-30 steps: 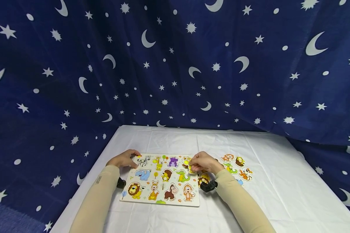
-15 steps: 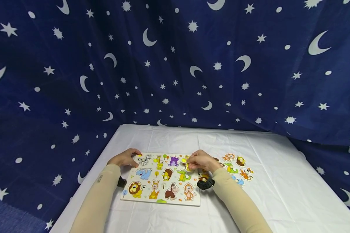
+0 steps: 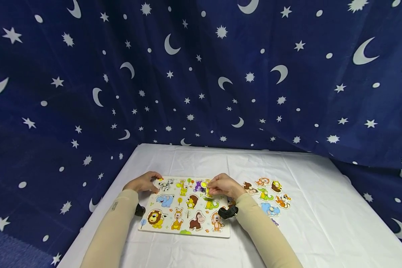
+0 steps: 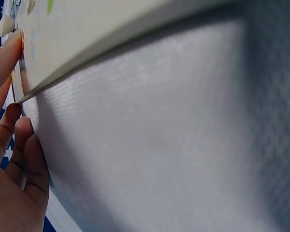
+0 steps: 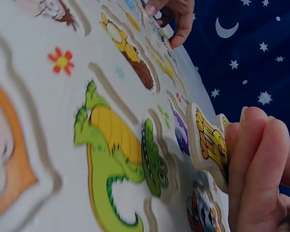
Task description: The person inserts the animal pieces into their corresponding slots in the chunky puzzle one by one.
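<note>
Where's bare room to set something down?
Free: white tablecloth between puzzle board and star-print curtain; right of the loose animal pieces; near strip between sleeves. Crowded: right of the board, where those pieces cluster; its far right corner, under right hand gripping giraffe piece.

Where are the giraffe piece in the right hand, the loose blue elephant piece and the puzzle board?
Giraffe piece (image 5: 209, 141): right wrist view, on its printed face.
Blue elephant piece (image 3: 270, 209): head view, middle of the body.
Puzzle board (image 3: 167, 232): head view, on its near edge.

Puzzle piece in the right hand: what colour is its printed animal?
Mostly yellow; the puzzle piece shows best in the right wrist view.
</note>
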A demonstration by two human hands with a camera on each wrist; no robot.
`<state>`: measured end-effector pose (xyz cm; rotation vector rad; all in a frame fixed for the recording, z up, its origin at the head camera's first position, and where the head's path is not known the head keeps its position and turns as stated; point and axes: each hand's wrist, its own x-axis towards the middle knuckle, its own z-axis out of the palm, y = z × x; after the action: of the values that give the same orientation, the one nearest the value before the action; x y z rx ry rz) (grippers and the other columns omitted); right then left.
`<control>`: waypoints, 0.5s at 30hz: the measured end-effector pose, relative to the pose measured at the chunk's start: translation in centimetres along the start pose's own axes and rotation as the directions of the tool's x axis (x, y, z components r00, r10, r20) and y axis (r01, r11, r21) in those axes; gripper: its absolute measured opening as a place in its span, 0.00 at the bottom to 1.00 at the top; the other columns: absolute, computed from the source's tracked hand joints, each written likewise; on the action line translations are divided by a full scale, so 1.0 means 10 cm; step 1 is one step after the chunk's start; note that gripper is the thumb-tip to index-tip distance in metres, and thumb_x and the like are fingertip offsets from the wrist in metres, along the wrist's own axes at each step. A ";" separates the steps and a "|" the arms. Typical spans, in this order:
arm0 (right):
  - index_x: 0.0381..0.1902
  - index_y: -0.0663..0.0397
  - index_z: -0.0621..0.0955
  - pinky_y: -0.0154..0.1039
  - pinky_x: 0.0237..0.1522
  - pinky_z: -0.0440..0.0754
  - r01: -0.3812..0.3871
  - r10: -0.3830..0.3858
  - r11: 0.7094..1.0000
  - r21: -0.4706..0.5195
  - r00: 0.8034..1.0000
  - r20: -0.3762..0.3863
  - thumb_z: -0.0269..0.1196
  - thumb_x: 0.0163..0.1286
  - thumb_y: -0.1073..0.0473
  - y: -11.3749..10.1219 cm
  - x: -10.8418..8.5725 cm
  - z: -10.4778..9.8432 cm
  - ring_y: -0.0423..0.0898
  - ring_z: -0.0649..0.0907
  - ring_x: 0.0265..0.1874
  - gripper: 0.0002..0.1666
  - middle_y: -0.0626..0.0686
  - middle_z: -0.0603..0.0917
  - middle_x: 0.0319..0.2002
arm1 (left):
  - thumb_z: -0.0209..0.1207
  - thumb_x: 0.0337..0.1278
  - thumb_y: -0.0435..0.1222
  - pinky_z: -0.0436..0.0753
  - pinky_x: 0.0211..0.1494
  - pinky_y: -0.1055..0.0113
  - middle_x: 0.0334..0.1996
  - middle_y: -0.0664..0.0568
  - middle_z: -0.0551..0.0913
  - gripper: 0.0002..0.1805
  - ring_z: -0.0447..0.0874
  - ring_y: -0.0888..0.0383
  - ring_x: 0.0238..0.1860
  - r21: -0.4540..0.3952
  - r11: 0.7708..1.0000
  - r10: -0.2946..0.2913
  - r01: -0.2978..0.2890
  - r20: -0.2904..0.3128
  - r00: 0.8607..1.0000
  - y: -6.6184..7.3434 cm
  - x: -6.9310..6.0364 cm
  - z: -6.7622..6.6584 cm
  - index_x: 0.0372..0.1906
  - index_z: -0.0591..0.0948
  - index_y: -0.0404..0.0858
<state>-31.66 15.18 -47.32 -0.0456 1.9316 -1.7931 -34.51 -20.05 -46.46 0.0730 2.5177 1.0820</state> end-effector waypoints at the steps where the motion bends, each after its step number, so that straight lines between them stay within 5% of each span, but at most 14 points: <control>1: 0.36 0.69 0.81 0.27 0.23 0.82 0.002 -0.002 1.000 0.004 1.000 -0.001 0.59 0.70 0.70 0.00 0.01 0.01 0.36 0.83 0.17 0.05 0.51 0.85 0.19 | 0.72 0.44 0.24 0.62 0.74 0.44 0.73 0.35 0.64 0.30 0.64 0.42 0.65 0.002 1.000 0.003 -0.003 0.000 1.000 0.00 0.00 0.00 0.57 0.77 0.38; 15: 0.35 0.68 0.80 0.27 0.23 0.81 0.005 -0.005 1.000 -0.016 1.000 -0.014 0.59 0.70 0.69 -0.07 0.10 0.18 0.37 0.83 0.17 0.05 0.52 0.85 0.20 | 0.73 0.44 0.25 0.62 0.74 0.43 0.72 0.35 0.64 0.31 0.65 0.43 0.65 0.023 1.000 -0.007 0.008 -0.007 1.000 -0.02 0.02 0.00 0.57 0.77 0.38</control>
<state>-32.10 13.05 -47.01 -0.0436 1.9573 -1.7861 -34.70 -20.18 -46.65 0.0664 2.5342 1.0527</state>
